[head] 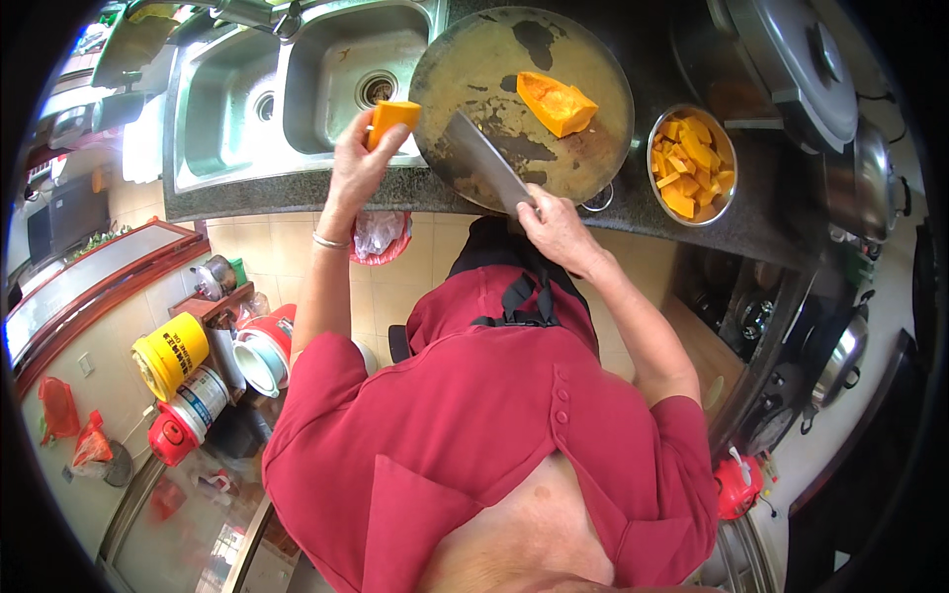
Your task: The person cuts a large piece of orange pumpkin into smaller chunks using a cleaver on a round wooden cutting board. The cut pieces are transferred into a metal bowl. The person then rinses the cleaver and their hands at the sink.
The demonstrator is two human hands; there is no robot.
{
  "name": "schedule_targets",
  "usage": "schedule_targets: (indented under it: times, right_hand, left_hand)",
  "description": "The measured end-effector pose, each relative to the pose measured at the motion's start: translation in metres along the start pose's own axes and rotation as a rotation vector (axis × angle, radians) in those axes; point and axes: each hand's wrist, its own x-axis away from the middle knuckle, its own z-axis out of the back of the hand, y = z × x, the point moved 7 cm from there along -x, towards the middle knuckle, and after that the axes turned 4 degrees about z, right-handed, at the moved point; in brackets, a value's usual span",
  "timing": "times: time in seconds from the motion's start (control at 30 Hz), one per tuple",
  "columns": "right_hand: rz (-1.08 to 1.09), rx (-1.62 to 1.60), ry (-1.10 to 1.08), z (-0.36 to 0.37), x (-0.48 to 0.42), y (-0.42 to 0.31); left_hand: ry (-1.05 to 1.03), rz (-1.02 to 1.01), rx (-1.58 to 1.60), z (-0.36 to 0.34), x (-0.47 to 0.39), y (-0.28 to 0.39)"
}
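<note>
My left hand (365, 157) grips a chunk of orange pumpkin (393, 120), raised near the sink's right front corner and the left rim of a round cutting board (474, 44). In my right hand (557, 228) is the handle of a cleaver (485, 157), mostly hidden by the fingers. Its broad blade points up and left above the front left of the board. A larger pumpkin wedge (556, 104) lies on the board's right half, hollowed side showing. Right of the board stands a metal bowl (730, 196) holding many cut pumpkin pieces (689, 163).
A double-basin steel sink (315, 137) with a faucet (285, 21) lies to the left. Large lidded metal cookware (797, 67) stands at the back right. The dark countertop edge (282, 189) runs before me. Below it hangs a red bag-lined bin (382, 237). Buckets (172, 356) are at left.
</note>
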Motion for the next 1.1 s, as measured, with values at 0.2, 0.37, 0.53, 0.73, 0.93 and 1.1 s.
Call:
schedule_targets:
  times: [0.2, 0.37, 0.53, 0.73, 0.93, 1.1]
  right_hand:
    - [-0.076, 0.063, 0.237, 0.058, -0.003, 0.017]
    - [-0.029, -0.058, 0.310, 0.054, 0.009, 0.005]
    - [-0.006, -0.016, 0.229, 0.038, 0.020, -0.015]
    - [0.155, 0.117, 0.294, 0.043, 0.018, -0.045]
    - [0.215, 0.322, 0.284, 0.040, 0.011, -0.058]
    - [0.178, 0.335, 0.266, 0.036, 0.010, -0.059]
  left_hand:
    - [-0.142, -0.283, -0.453, -0.073, 0.001, 0.017]
    - [0.052, -0.453, -0.647, -0.100, 0.002, 0.016]
    - [0.243, -0.485, -0.529, -0.094, 0.008, 0.018]
    - [0.437, -0.465, -0.522, -0.110, 0.009, 0.001]
    - [0.495, -0.475, -0.512, -0.117, 0.011, -0.008]
    - [0.529, -0.494, -0.493, -0.118, 0.014, -0.009]
